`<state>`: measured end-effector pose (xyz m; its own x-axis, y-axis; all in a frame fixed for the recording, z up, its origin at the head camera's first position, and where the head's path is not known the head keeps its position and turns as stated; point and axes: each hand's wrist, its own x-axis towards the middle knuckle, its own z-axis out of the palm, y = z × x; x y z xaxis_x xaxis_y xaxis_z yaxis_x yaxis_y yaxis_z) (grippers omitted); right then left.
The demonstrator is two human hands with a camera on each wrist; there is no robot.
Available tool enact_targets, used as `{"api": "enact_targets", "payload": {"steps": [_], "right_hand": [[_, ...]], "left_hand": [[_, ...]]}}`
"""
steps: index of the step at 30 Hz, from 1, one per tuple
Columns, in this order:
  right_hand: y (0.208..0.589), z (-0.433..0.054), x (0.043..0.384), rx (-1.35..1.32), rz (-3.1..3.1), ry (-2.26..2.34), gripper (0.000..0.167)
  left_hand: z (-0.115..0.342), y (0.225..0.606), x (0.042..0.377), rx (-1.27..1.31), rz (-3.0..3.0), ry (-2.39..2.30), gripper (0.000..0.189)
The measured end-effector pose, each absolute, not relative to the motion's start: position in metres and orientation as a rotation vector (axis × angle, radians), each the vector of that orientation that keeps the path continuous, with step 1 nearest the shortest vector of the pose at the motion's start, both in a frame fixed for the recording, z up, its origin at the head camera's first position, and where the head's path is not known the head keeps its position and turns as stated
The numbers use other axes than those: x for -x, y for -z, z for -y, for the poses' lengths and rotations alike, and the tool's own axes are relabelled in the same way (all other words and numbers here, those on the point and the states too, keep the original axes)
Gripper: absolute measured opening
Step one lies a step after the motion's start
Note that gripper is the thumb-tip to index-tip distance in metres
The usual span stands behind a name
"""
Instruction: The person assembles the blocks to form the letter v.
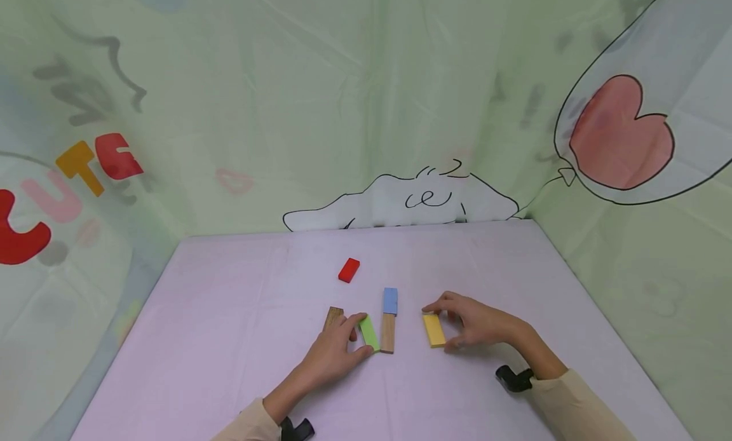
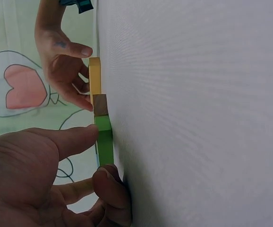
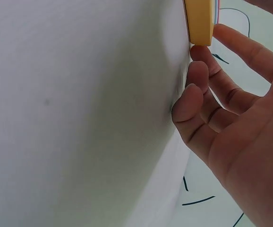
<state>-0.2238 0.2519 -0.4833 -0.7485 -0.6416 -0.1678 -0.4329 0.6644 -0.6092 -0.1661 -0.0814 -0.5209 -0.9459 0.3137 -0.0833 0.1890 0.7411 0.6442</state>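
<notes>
My left hand (image 1: 333, 357) pinches a green block (image 1: 369, 334) by its two ends, thumb at the near end and a finger at the far end. In the left wrist view the green block (image 2: 106, 149) lies low on the tabletop between thumb and fingers. Just right of it, a light wooden block (image 1: 387, 334) lies end to end with a blue block (image 1: 390, 300). My right hand (image 1: 481, 320) holds a yellow block (image 1: 434, 331) lengthwise between thumb and fingertips. The right wrist view shows only part of the yellow block (image 3: 199, 22).
A dark brown block (image 1: 332, 316) lies behind my left hand, partly hidden by it. Farther back sits a red block (image 1: 349, 270), turned at a slant. The pale tabletop (image 1: 229, 314) ends at a printed curtain (image 1: 257, 110) at the back and sides.
</notes>
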Motion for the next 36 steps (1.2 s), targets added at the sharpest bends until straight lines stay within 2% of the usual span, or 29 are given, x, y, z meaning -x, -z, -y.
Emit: {"api": "enact_targets", "payload": {"steps": [36], "right_hand": [[0.4867,-0.2479,0.2206,0.828,-2.567,0.748,0.063]], "left_hand": [[0.0822,0.5225,0.1678,-0.416,-2.756,-1.005,0.066]]}}
